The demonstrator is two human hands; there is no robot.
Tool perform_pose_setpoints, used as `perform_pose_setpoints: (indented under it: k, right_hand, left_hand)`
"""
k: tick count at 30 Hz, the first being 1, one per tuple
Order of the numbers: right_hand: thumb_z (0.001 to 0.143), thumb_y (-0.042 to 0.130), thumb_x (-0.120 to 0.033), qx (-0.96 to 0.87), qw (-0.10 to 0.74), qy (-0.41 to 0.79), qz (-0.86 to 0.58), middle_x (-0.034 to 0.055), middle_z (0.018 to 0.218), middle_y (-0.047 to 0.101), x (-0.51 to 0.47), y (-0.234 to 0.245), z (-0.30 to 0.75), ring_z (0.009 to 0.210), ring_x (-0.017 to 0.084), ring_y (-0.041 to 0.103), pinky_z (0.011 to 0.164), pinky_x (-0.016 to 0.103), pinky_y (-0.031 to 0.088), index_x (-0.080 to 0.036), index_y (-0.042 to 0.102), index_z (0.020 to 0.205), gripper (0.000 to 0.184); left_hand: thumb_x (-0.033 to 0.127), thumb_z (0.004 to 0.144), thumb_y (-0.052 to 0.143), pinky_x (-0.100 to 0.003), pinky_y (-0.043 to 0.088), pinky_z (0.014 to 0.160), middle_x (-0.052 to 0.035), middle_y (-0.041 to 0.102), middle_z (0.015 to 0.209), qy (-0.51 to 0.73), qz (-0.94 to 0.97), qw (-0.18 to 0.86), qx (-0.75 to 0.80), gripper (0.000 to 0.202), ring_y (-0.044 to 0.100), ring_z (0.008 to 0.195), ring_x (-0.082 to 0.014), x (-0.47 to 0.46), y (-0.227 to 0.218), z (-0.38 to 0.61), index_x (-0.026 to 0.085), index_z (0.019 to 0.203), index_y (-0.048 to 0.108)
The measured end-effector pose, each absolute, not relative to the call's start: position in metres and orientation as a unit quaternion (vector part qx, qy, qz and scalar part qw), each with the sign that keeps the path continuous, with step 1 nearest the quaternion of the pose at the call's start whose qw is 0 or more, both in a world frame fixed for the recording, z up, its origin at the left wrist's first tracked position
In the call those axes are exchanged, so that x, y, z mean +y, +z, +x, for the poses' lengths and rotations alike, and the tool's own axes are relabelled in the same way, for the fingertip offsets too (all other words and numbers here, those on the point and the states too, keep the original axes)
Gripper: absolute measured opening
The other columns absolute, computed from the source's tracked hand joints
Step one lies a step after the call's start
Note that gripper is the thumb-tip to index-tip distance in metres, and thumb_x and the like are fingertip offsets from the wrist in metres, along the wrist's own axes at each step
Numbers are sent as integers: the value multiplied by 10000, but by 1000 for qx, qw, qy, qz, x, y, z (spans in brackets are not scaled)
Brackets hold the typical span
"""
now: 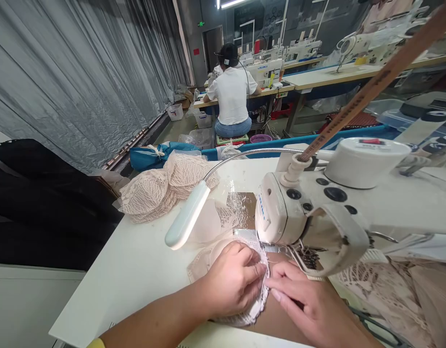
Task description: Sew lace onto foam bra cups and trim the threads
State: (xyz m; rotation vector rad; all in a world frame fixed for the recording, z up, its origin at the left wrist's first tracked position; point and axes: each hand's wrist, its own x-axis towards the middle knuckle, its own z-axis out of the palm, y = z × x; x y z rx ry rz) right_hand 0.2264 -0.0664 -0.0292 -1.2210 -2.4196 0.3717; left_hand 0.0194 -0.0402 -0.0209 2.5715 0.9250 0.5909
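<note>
A pale beige lace bra cup lies on the table in front of the sewing machine, its frayed white edge curving toward me. My left hand is closed over the cup, thumb and fingers pinching the fabric near that edge. From the right, my right hand meets the same edge, index finger and thumb pressed together at the rim below the machine head. Whatever lies between those two fingertips is too small to make out. Sheer fabric spreads out behind the cup, toward the lamp.
A bendable lamp reaches over the table. Stacked lace cups sit at its back left. More lace pieces lie at right, below the machine arm with a thread cone. Ahead, a person sits at another machine.
</note>
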Motion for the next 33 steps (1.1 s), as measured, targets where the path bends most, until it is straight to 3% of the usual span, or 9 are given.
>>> perform_pose_setpoints:
  k: [3, 7, 13, 19, 26, 33]
  right_hand:
    - [905, 390, -213, -843, 251, 70, -470, 79, 955, 703, -63, -38, 227, 845, 207, 658, 723, 320, 533, -249, 692, 1000, 318]
    - [873, 362, -138, -860, 233, -1, -453, 142, 1052, 704, -61, -49, 226, 874, 226, 688, 720, 332, 566, -189, 709, 1036, 387]
    - [892, 354, -150, -850, 229, 7, -474, 140, 1080, 692, -67, -64, 227, 830, 190, 690, 663, 268, 564, -207, 706, 1068, 398]
    - [912, 317, -127, -841, 228, -41, -489, 100, 1066, 698, -62, -72, 222, 835, 167, 670, 718, 268, 531, -227, 662, 1161, 438]
    - [913, 337, -118, -835, 241, -129, -478, 99, 966, 730, -54, -50, 215, 771, 216, 683, 693, 346, 520, -193, 714, 1018, 399]
    - [939, 352, -191, -822, 248, -103, -503, 80, 822, 746, -52, -35, 215, 720, 234, 689, 667, 363, 533, -164, 721, 907, 371]
  left_hand:
    - [263, 899, 459, -378, 421, 846, -114, 575, 987, 182, 919, 156, 312, 281, 512, 938, -233, -40, -18, 17, 156, 1101, 622]
    - [274, 908, 445, -377, 421, 864, -116, 587, 1001, 174, 927, 145, 298, 283, 522, 951, -232, -38, -17, 15, 147, 1102, 608]
    - [259, 905, 447, -365, 434, 831, -108, 599, 1004, 178, 928, 134, 299, 277, 530, 922, -224, -34, -17, 11, 143, 1101, 605]
    - [220, 894, 451, -362, 442, 767, -110, 605, 967, 193, 927, 105, 304, 274, 519, 859, -223, -26, -17, 12, 128, 1092, 617]
    - [240, 893, 449, -371, 423, 770, -107, 572, 916, 174, 933, 66, 309, 266, 492, 844, -225, -22, -20, 12, 133, 1068, 619]
    - [284, 885, 472, -415, 376, 879, -100, 582, 1063, 145, 949, 69, 272, 315, 493, 914, -226, -25, -18, 9, 171, 1153, 591]
